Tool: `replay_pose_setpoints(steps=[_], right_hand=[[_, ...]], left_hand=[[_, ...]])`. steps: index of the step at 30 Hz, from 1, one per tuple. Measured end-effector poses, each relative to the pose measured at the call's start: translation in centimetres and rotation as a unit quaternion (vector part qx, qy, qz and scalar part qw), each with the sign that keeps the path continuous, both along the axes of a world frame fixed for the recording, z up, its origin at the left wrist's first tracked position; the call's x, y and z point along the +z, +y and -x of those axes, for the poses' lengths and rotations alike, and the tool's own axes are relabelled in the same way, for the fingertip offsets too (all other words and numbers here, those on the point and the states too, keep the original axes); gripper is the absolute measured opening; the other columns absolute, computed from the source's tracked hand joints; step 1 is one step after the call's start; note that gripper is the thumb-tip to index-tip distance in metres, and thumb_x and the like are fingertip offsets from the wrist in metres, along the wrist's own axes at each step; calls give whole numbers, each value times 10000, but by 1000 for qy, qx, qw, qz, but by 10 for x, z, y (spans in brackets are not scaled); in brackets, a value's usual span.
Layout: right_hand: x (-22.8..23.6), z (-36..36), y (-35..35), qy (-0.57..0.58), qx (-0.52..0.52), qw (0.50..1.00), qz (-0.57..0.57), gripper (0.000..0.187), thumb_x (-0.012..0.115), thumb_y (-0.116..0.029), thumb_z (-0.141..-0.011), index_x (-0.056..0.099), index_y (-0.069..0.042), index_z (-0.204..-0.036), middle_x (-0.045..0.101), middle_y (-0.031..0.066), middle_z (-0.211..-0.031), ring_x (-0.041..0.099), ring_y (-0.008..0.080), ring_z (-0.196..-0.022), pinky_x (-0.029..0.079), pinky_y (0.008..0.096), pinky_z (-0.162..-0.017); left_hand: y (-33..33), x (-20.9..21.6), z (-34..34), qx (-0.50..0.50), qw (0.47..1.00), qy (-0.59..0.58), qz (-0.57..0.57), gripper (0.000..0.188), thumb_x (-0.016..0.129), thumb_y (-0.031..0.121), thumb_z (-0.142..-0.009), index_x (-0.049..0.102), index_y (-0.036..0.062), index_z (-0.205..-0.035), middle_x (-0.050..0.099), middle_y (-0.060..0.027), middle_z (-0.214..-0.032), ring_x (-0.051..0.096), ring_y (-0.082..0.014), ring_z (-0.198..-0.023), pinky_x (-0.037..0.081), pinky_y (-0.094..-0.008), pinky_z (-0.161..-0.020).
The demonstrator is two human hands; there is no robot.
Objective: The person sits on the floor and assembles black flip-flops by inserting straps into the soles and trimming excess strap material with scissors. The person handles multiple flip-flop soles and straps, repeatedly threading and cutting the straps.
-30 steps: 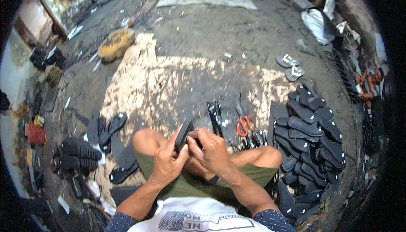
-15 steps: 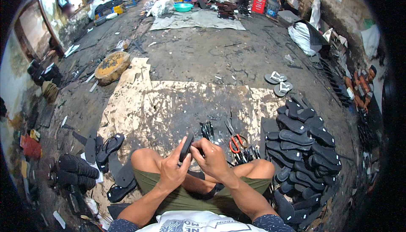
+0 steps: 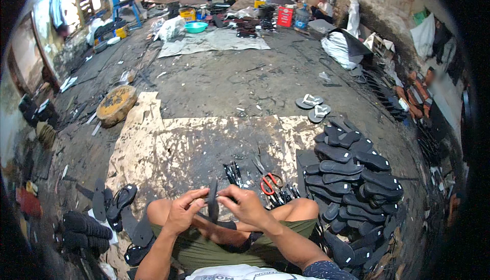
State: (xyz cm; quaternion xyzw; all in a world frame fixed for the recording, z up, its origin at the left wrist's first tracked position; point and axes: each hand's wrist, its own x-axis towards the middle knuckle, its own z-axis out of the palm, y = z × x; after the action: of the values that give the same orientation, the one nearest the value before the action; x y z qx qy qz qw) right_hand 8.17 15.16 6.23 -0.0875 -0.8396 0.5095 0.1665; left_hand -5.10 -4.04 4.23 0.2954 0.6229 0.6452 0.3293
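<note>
Between my hands a black sandal sole stands nearly on end, its narrow side turned up to me and a little blurred. My left hand grips it by the left face between thumb and fingers. From the other side my right hand comes in with thumb and forefinger pinched close to the sole's right face; what lies in that pinch is too small to make out. Beyond my right hand lie scissors with orange-red handles. Thin black straps lie in bunches around them.
Many black soles are heaped at my right. Finished-looking sandals and stacked black soles lie at my left. Stained cardboard covers the floor ahead, with a round wooden block and light-strapped flip-flops beyond. A person sits far right.
My view has shifted up and right. The sole has turned more edge-on to me. Both hands stay at it, with the right fingers slightly farther from its edge.
</note>
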Motion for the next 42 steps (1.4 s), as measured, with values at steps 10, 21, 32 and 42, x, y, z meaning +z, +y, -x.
replay_pose_setpoints(steps=[10, 21, 32, 42], right_hand=[[28, 5, -15, 168, -46, 979, -109, 251, 716, -213, -975, 680, -23, -1135, 725, 134, -1005, 711, 262, -909, 550, 352, -779], [-77, 20, -29, 88, -97, 734, 666, 156, 623, -178, -1037, 626, -59, -1138, 734, 80, -1042, 732, 189, -918, 617, 335, -804], [-44, 3, -13, -5, -8, 791, 612, 298, 619, -257, -1056, 591, -46, -1264, 718, 37, -1092, 692, 107, -904, 587, 289, -776], [-45, 4, -6, -43, -30, 843, 535, 412, 639, -305, -1041, 567, 0, -1309, 699, 76, -1167, 667, 133, -1024, 553, 319, -916]], left_hand=[[10, -4, -6, 260, 951, 161, -39, 251, 605, -103, -920, 649, -8, -1148, 674, -36, -1031, 665, -114, -946, 542, -251, -860], [9, -46, -22, 276, 934, 224, -45, 396, 667, -9, -929, 609, 33, -1319, 681, -92, -1172, 624, -233, -1170, 460, -378, -1074], [17, 55, -14, -46, 942, 332, -32, 217, 724, 21, -876, 749, 43, -1091, 747, -133, -1046, 722, -258, -973, 579, -376, -855], [7, 37, -16, -52, 972, 46, -225, 232, 600, 210, -1016, 595, 68, -1199, 713, -65, -1075, 687, -213, -1076, 462, -493, -1084]])
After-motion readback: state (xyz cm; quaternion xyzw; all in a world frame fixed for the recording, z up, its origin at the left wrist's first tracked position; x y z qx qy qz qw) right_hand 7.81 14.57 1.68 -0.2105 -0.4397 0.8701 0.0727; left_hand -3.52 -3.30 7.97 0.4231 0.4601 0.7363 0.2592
